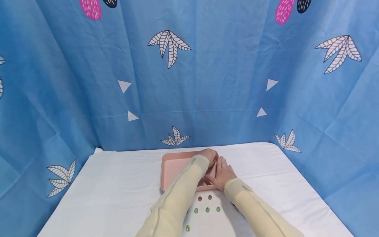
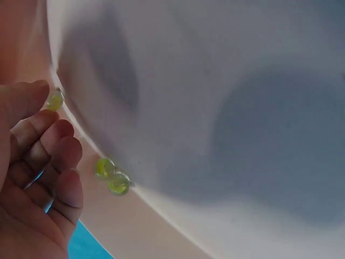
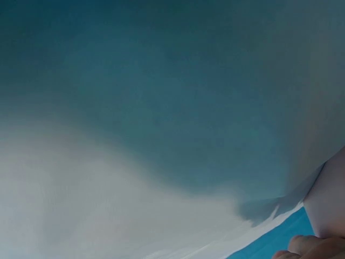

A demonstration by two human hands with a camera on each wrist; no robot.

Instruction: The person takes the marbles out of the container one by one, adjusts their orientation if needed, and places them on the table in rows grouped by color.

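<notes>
A shallow pink tray (image 1: pixel 176 188) lies on the white-covered table. Inside its far right corner my left hand (image 1: pixel 209 155) is bent downward; in the head view its fingertips are hidden. The left wrist view shows thumb and forefinger of that hand pinching a green glass marble (image 2: pixel 55 101) by the tray's wall. Two more green marbles (image 2: pixel 104 168) sit touching each other along the same wall. My right hand (image 1: pixel 223 174) rests on the tray's right rim, fingers straight and pointing away, thumb toward the inside. Only some of its fingers show in the right wrist view.
Several green marbles (image 1: pixel 207 209) and two reddish-brown marbles (image 1: pixel 199 198) lie on the white cloth (image 1: pixel 118 197) in front of the tray. A blue patterned curtain (image 1: pixel 207 82) encloses the table's back and sides. My left forearm crosses over the tray.
</notes>
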